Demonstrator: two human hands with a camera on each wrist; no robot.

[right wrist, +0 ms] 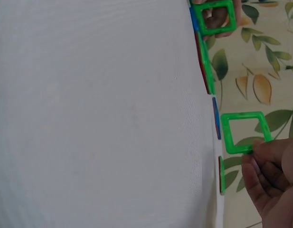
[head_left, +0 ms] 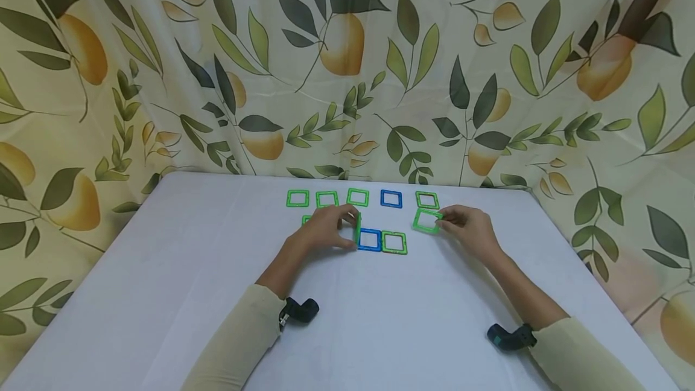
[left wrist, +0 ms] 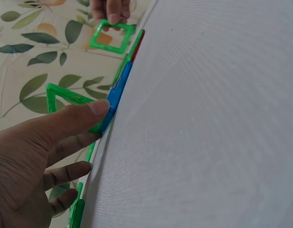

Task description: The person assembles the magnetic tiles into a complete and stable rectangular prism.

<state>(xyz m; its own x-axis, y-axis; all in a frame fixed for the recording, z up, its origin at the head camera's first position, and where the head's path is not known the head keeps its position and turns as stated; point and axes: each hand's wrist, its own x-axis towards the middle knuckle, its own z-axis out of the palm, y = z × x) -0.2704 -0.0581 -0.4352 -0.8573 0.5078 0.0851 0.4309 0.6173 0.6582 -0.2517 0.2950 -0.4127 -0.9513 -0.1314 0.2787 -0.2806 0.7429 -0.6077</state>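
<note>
My left hand holds a green square-frame magnetic tile on its edge, thumb low and fingers higher. This tile stands along the left side of a flat blue square-frame tile. In the left wrist view the thumb tip also overlaps the blue tile. A flat green tile lies against the blue one's right side. Farther right, my right hand pinches another green square-frame tile by its corner, tilted up above the table.
Along the back of the white table lie several separate tiles, including a blue one and a green one. Another green tile is mostly hidden behind the left hand. A leaf-and-fruit patterned curtain hangs behind.
</note>
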